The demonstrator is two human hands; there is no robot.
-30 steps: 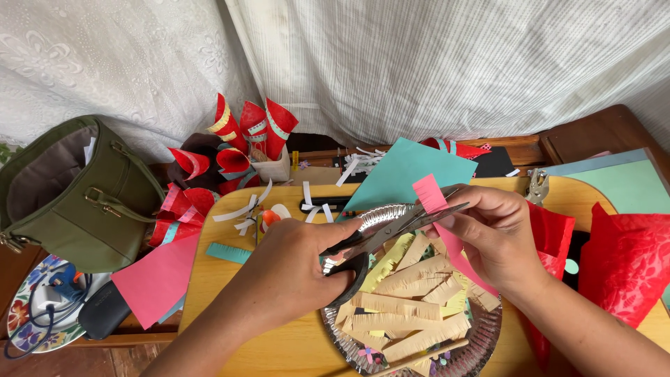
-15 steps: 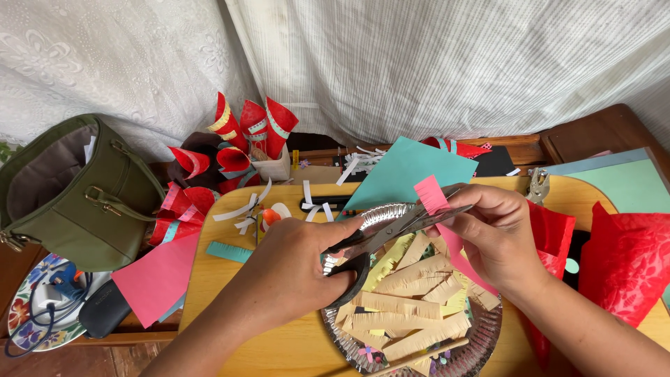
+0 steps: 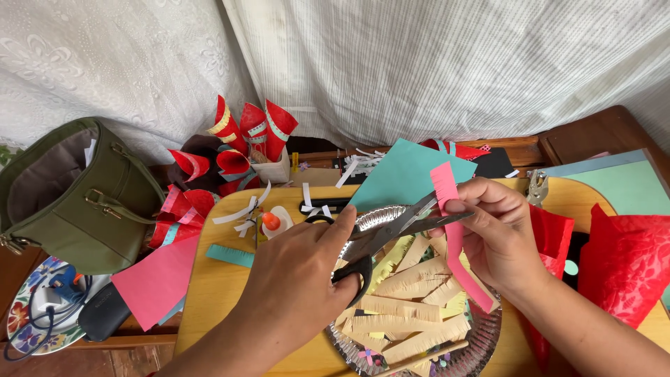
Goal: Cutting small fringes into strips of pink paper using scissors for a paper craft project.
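**A:** What are the person's hands doing?

**B:** The left hand (image 3: pixel 300 276) is gripping a pair of black-handled scissors (image 3: pixel 380 237), with its fingers curled through the handle loops and the thumb stretching out along the top. The blades are standing slightly apart and are closing around the edge of a pink paper strip (image 3: pixel 457 234).

**A:** And the other hand?

**B:** The right hand (image 3: pixel 499 234) is pinching that strip between thumb and fingertips, which are pressing together near its upper part. The strip is hanging down across the palm, over a silver foil plate (image 3: pixel 481 342).

**A:** What is lying in the plate?

**B:** Fringed cream paper strips (image 3: pixel 401 307) are piling up in it. The plate is sitting on a yellow wooden table (image 3: pixel 216 293).

**A:** What is surrounding them?

**B:** A teal paper sheet (image 3: pixel 405 171) is lying just behind the scissors. Red paper cones (image 3: pixel 255 129) are standing at the back left, an olive green handbag (image 3: pixel 77 195) is sitting well to the left, and crumpled red paper (image 3: pixel 628 258) is resting at the right.
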